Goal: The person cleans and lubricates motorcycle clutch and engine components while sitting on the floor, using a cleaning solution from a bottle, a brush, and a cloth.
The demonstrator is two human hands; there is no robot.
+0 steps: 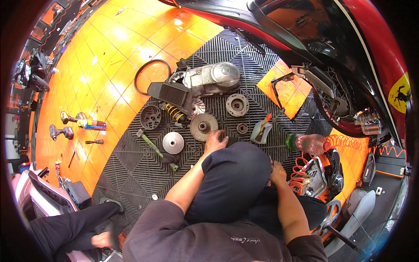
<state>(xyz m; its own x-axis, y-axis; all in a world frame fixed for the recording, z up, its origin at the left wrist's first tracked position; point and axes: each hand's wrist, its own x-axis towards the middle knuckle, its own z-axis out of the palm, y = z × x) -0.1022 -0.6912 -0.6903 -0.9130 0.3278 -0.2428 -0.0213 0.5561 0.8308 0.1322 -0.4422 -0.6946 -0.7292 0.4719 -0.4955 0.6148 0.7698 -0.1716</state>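
My left hand (216,142) is beside my raised knee, its fingers apart, just below a round metal pulley disc (204,127). A dark thing (232,139) lies close to the fingertips, partly hidden by the knee. On the knee's other side, my right hand (278,173) is curled, and what it holds is hidden. Left of my left hand lies a shiny silver cone-shaped pulley face (173,143). Farther out are a finned fan disc (198,106), a clutch drum (150,117), a round metal hub (237,105) and a large nut (242,128).
Beyond lie an engine cover (214,78), drive belt (136,81) and yellow-spring shock absorber (175,113). A green-handled brush (152,146) and impact wrenches (61,132) are left. A motor scooter (305,35), bottle (312,144) and coiled orange hose (298,174) stand right. Another person's hand (102,239) is lower left.
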